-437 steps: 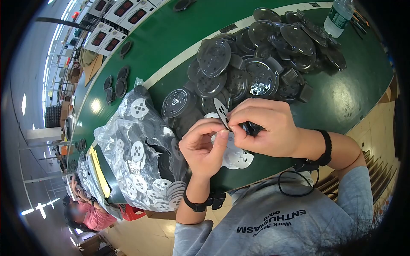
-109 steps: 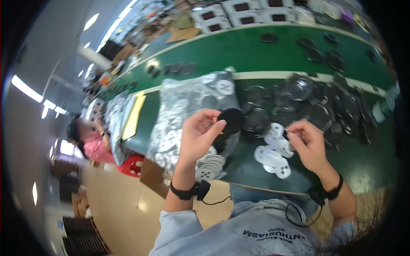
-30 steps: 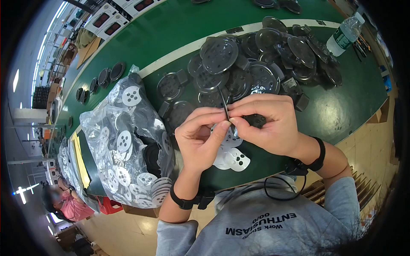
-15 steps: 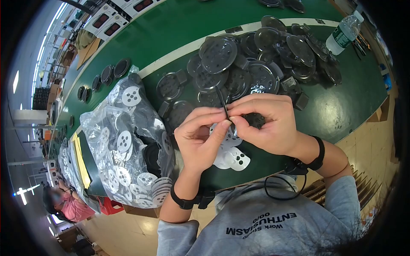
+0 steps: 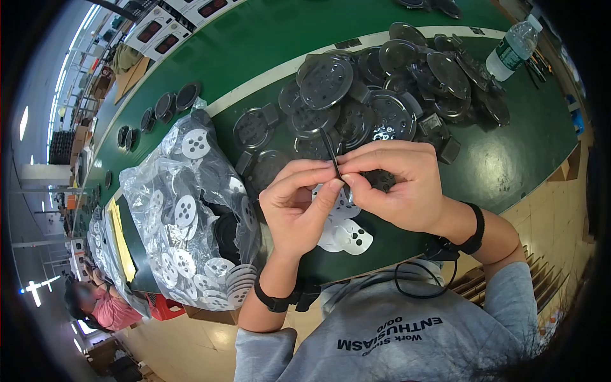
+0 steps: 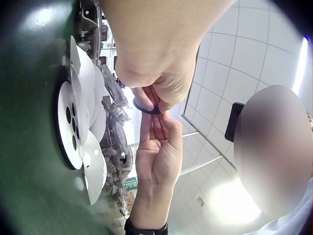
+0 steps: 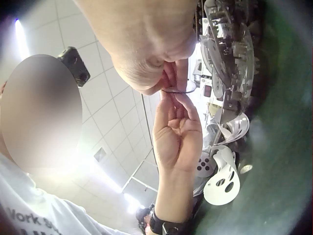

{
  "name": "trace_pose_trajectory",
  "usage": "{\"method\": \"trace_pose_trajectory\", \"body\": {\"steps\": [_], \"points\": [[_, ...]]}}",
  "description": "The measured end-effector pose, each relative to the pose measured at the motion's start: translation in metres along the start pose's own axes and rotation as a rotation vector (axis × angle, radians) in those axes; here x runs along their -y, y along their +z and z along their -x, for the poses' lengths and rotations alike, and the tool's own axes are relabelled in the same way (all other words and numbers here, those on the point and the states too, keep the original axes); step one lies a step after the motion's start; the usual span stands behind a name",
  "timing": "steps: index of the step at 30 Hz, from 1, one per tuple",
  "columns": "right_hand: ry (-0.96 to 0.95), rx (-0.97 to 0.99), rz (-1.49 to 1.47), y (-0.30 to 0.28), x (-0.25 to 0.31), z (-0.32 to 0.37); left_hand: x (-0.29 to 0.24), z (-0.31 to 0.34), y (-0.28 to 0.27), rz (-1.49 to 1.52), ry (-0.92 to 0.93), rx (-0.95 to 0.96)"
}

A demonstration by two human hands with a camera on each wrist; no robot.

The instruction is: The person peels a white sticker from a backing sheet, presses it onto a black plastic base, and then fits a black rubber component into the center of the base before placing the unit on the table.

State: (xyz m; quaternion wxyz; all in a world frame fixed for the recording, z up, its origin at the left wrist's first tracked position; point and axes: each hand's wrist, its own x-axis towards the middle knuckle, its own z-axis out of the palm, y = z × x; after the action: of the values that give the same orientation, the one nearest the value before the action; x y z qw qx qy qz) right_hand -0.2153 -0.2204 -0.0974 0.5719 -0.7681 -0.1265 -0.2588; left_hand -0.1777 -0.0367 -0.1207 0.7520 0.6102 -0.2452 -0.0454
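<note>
Both hands meet in front of the chest over the green table, fingertips against thumbs. Between them stands a thin black disc [image 5: 330, 149], seen almost edge-on. My left hand [image 5: 296, 207] pinches its near edge from the left, and my right hand [image 5: 404, 184] pinches it from the right. In the left wrist view the disc [image 6: 145, 108] shows as a dark oval between the two sets of fingertips. White peeled-looking sheets with holes [image 5: 354, 239] lie on the table below the hands, partly hidden by them. The disc's faces are mostly out of sight.
A clear plastic bag [image 5: 168, 210] full of white-faced discs with holes lies left of the hands. Beyond them is a heap of dark round covers [image 5: 382, 89]. A water bottle [image 5: 512, 51] stands at the back right. Another person [image 5: 108, 309] is at the far left.
Earlier the hands were apart, the left with a black disc and the right by the white sheets; now both pinch the disc. Round parts on the far green strip have shifted right.
</note>
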Motion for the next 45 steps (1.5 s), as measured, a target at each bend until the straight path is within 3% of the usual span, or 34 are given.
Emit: {"method": "trace_pose_trajectory", "body": {"steps": [26, 32, 34, 40, 45], "points": [[-0.035, 0.000, 0.036, 0.002, 0.001, 0.001, -0.002, 0.002, 0.005, -0.030, -0.005, -0.011], [-0.041, 0.041, 0.062, 0.006, 0.003, 0.006, -0.002, 0.000, 0.008, 0.185, -0.062, 0.002], [-0.059, 0.047, 0.073, 0.008, 0.002, 0.007, -0.002, 0.000, 0.009, 0.123, -0.075, -0.024], [0.121, 0.016, 0.045, 0.003, -0.005, 0.003, -0.012, -0.001, -0.002, -0.019, -0.138, -0.202], [0.296, -0.187, -0.308, -0.009, -0.001, -0.010, -0.022, -0.016, -0.029, 0.190, -0.034, -0.454]]}}
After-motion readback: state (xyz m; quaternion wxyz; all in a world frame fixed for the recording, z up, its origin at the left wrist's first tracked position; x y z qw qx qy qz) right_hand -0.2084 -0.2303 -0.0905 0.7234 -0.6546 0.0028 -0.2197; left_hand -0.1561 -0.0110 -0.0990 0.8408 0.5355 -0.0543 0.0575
